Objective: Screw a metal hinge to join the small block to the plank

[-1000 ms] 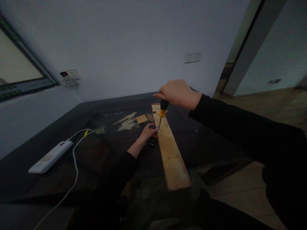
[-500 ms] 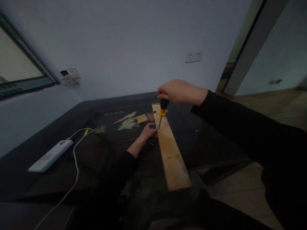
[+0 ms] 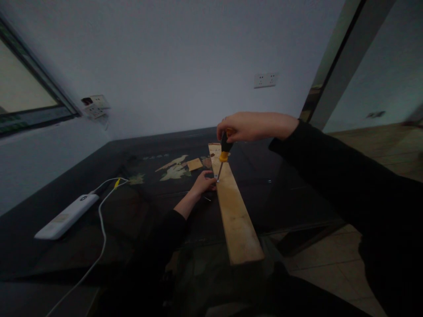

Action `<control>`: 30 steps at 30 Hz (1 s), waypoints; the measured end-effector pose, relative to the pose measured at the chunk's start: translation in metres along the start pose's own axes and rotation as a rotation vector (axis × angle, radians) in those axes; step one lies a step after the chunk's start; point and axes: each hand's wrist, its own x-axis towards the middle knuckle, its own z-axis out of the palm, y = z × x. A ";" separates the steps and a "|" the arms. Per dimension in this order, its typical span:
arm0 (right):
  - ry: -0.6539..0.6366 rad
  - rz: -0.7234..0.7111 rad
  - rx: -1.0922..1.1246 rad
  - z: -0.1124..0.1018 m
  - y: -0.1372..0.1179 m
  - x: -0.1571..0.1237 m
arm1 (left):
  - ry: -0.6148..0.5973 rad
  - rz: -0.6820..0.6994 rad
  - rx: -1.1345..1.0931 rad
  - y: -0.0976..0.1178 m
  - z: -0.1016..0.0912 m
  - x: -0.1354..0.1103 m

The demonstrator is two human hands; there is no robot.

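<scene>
dark table [image 3: 297, 202] below, your right hand [image 3: 243, 126] clasps the rigid-looking screwdriver [image 3: 224, 156] by its handle [image 3: 226, 144], likely the surest hold, your left hand [image 3: 201, 182] touching the board [image 3: 239, 220], grasp unclear.

Exposure: dim throughout; your view is cool grey, falling almost to black along the bottom. The window pane [image 3: 23, 77] at upper left reads pale, though you cannot fix the main light source from it. The wall [image 3: 181, 61] is softly, rather evenly lit. Your dark tabletop [image 3: 291, 200] carries a faint gloss. Your right sleeve [image 3: 337, 180] sinks into shadow, its folds mostly lost; the wooden board [image 3: 236, 215] stands out warm and light. Focus: soft, grainy; you can barely resolve the screwdriver [image 3: 226, 145] at its tip. Edges: wide-angle stretch tilts the window frame [image 3: 39, 59]; the far-right socket [image 3: 376, 115] is smeared.
</scene>
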 end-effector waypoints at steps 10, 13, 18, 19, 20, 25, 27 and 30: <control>0.190 0.296 -0.167 0.018 -0.006 0.012 | -0.007 -0.014 -0.004 -0.002 -0.001 0.003; 0.114 0.167 -0.052 0.010 0.001 0.008 | -0.006 -0.022 -0.004 -0.002 -0.001 0.003; 0.000 -0.022 0.011 -0.001 0.006 0.003 | 0.001 -0.028 -0.006 -0.001 -0.001 0.002; -0.002 -0.019 -0.004 0.000 0.005 0.003 | 0.003 -0.027 -0.007 0.000 -0.001 0.002; 0.001 -0.001 -0.026 0.001 0.003 0.004 | 0.005 -0.026 -0.007 0.000 -0.001 0.001; 0.121 0.250 -0.189 0.015 -0.010 0.010 | 0.004 -0.027 0.008 0.003 0.001 -0.002; 0.177 0.315 -0.212 0.019 -0.013 0.013 | 0.008 -0.031 0.015 0.004 0.001 -0.002; 0.196 0.311 -0.186 0.020 -0.012 0.014 | 0.006 -0.035 0.015 0.004 0.001 -0.002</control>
